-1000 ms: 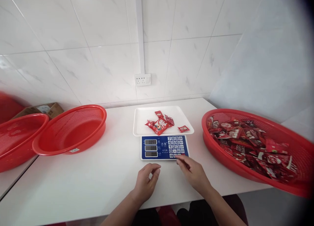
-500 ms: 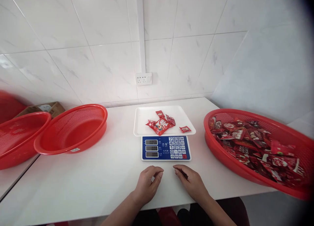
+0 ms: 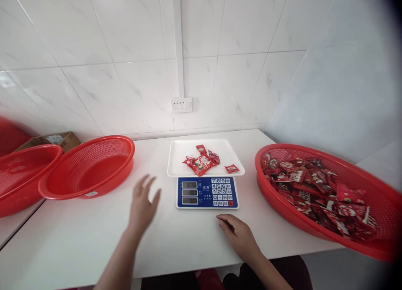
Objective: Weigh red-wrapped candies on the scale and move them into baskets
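Note:
My left hand [image 3: 143,205] is raised above the table, left of the scale, slightly blurred, with fingers spread and nothing in it. Just in front of the scale, my right hand [image 3: 237,234] rests with its fingers loosely curled in; nothing shows in it. The digital scale [image 3: 207,192] has a blue panel with lit displays and number keys. On its white tray [image 3: 180,149] lie several small red snack packets [image 3: 202,163] in a cluster. One more red packet [image 3: 231,168] lies apart near the tray's right front corner.
At the right, a red plastic basket [image 3: 262,181] holds many red packets. Two red baskets stand at the left, the nearer one [image 3: 91,166] with nothing visible inside. A cardboard box [image 3: 70,142] sits behind them. The tiled wall carries a socket [image 3: 182,105].
My left hand has moved up and to the left, from in front of the scale, and its fingers have spread. My right hand stays in place. The view has shifted slightly.

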`<state>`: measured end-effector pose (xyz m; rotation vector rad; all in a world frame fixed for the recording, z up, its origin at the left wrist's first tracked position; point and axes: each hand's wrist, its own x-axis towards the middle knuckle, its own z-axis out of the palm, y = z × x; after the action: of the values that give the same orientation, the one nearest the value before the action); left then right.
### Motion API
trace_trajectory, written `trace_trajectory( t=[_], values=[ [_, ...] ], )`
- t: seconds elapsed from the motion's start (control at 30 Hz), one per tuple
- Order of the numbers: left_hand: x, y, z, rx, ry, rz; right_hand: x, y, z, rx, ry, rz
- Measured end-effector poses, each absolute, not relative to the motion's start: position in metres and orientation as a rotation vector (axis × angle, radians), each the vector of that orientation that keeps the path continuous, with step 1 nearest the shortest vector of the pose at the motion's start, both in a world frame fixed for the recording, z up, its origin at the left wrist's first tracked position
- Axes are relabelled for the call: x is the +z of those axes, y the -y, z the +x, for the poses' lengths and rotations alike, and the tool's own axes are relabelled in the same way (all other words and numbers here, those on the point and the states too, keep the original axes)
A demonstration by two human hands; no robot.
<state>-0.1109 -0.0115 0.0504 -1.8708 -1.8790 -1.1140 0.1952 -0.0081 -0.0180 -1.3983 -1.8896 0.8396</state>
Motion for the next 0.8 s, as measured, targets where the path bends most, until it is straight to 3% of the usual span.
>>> trace_trajectory(
  t=[0.17,0.33,0.57,0.8],
  values=[
    [0.104,-0.008,-0.211,-0.574,2.402,-1.402,-0.017,0.009,0.197,0.851,1.910,-1.374],
    [0.119,-0.011,-0.213,-0.140,2.655,-1.624,-0.015,0.009,0.197,0.872,1.895,-1.370],
    [0.109,-0.007,-0.148,-0.166,2.560,-1.866,-0.011,0.008,0.196,0.875,1.896,-1.357],
    [0.104,-0.048,-0.081,-0.628,1.934,-2.308,-0.011,0.009,0.195,0.861,1.888,-1.360]
  ],
)
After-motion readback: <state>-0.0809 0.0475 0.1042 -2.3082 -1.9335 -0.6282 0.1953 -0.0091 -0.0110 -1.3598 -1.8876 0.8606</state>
